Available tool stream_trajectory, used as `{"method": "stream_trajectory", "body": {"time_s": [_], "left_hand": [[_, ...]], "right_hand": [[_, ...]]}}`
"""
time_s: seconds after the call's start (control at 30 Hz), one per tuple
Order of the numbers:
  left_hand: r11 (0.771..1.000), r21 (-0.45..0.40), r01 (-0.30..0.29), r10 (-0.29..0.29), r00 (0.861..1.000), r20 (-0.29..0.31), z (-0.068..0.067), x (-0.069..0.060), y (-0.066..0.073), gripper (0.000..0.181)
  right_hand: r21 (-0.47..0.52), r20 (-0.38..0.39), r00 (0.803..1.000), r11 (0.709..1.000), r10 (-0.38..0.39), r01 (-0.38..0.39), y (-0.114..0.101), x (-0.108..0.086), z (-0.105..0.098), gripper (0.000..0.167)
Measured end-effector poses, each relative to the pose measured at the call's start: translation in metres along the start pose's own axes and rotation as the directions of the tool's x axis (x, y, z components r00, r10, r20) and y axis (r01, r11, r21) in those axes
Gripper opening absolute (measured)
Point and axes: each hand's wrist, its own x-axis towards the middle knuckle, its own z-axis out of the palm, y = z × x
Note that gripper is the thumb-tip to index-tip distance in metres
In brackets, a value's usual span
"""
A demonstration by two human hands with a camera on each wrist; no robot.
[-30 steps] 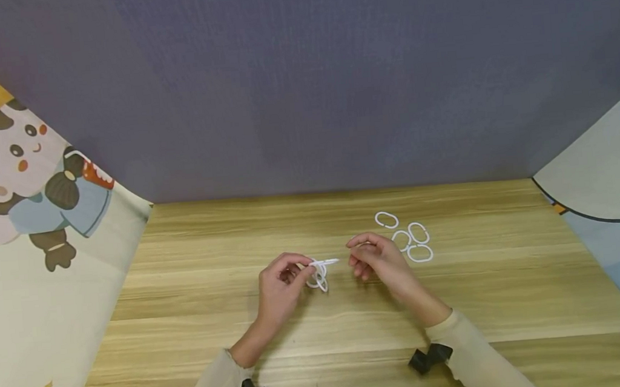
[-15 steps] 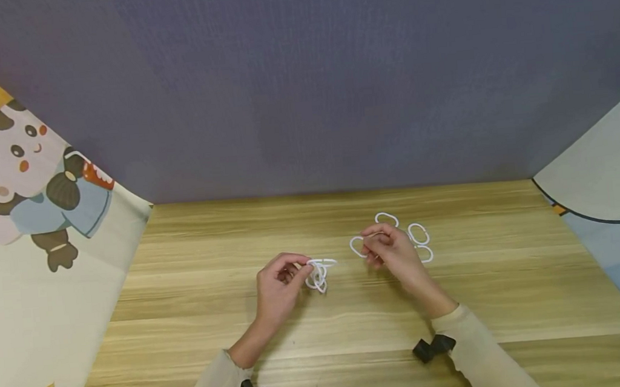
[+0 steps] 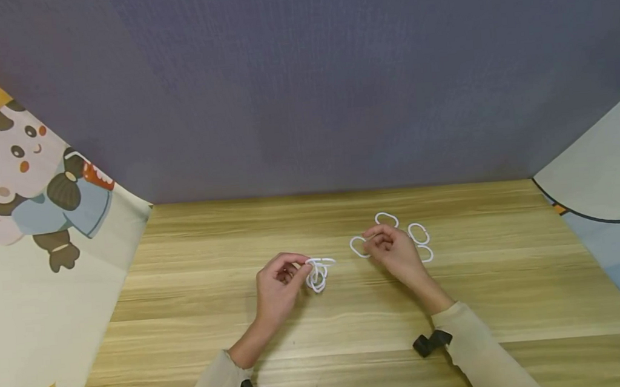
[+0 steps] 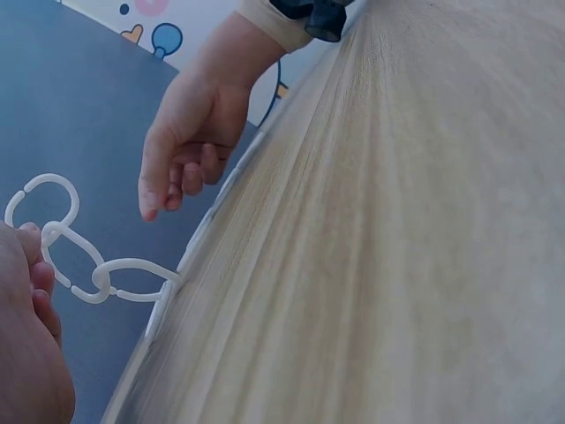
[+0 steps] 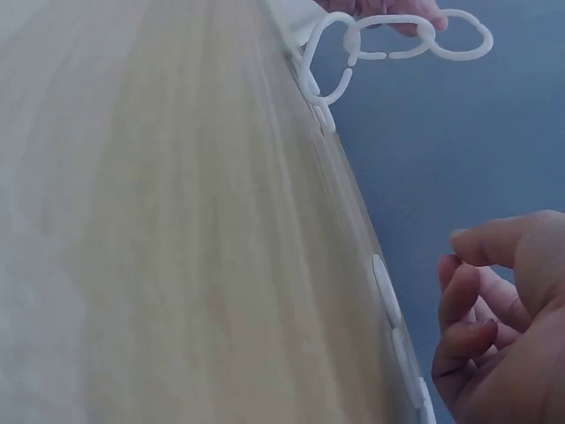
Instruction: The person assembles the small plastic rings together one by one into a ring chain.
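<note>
Head camera: high, facing forward and down — wrist cameras: close, skimming the tabletop (image 4: 424, 221), sharing the linked rings (image 5: 351, 40).

My left hand (image 3: 277, 284) pinches a short chain (image 5: 388, 18) of white oval links, at least three, slim rings showing narrow gaps, hanging linked together. Right of that chain a loose white link (image 3: 351, 248) lies flat, partly hidden by my right hand (image 3: 397, 253); whether I touch it, I can't tell. Farther right of the chain lie a far link (image 3: 385, 213), a slanted link (image 3: 410, 235) and a part-covered link (image 3: 432, 253).
</note>
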Motion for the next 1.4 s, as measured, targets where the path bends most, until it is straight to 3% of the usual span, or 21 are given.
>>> {"method": "stream_trajectory", "body": {"time_s": [0.17,0.43,0.73,1.0,1.17,1.4], "left_hand": [[1.0,-0.001,-0.007,0.007,1.0,-0.01,0.003,0.002,0.0,0.013],[1.0,-0.002,-0.002,0.002,1.0,-0.019,0.006,0.005,-0.001,0.014],[1.0,-0.003,-0.004,0.004,1.0,-0.025,0.011,0.009,-0.002,0.013],[1.0,-0.007,0.005,-0.005,0.999,-0.038,0.015,0.013,-0.001,0.013],[1.0,-0.009,0.009,-0.009,0.999,-0.038,0.015,0.012,0.0,0.013],[1.0,-0.013,0.01,-0.01,0.999,-0.042,0.015,0.012,-0.001,0.013]], "right_hand": [[-0.117,-0.014,0.998,0.992,-0.057,0.055,0.007,0.005,-0.002,0.012],[-0.302,0.009,0.991,0.944,-0.135,0.131,0.014,0.012,-0.007,0.014],[-0.464,0.063,0.98,0.864,-0.188,0.195,0.017,0.017,-0.013,0.01],[-0.539,0.104,0.97,0.807,-0.218,0.239,0.014,0.021,-0.014,0.011],[-0.51,0.113,0.956,0.81,-0.27,0.289,0.017,0.021,-0.014,0.012],[-0.468,0.052,0.955,0.838,-0.291,0.281,0.049,0.034,-0.014,0.008]]}}
